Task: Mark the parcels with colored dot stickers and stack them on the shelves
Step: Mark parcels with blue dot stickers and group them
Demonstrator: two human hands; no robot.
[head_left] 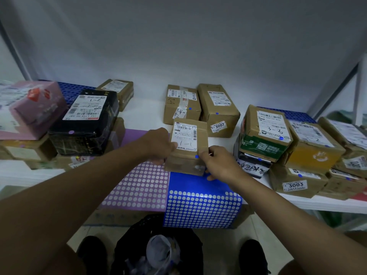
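Note:
A small brown cardboard parcel [187, 147] with a white label marked "1-1" sits mid-shelf, above the sticker sheets. My left hand [158, 144] grips its left side. My right hand [216, 162] holds its right front corner, fingers curled under the edge. A blue dot sticker [196, 156] sits on the parcel's top by my right thumb. Below lie a purple sticker sheet [139, 185] and a blue sticker sheet [200, 203], both mostly peeled.
The white shelf [147, 114] carries blue-dotted brown parcels behind [217, 108] and stacked at the right [264, 132]. A black parcel [87, 120] and a pink box [37, 108] are piled at the left. A black waste bin [158, 249] stands on the floor between my feet.

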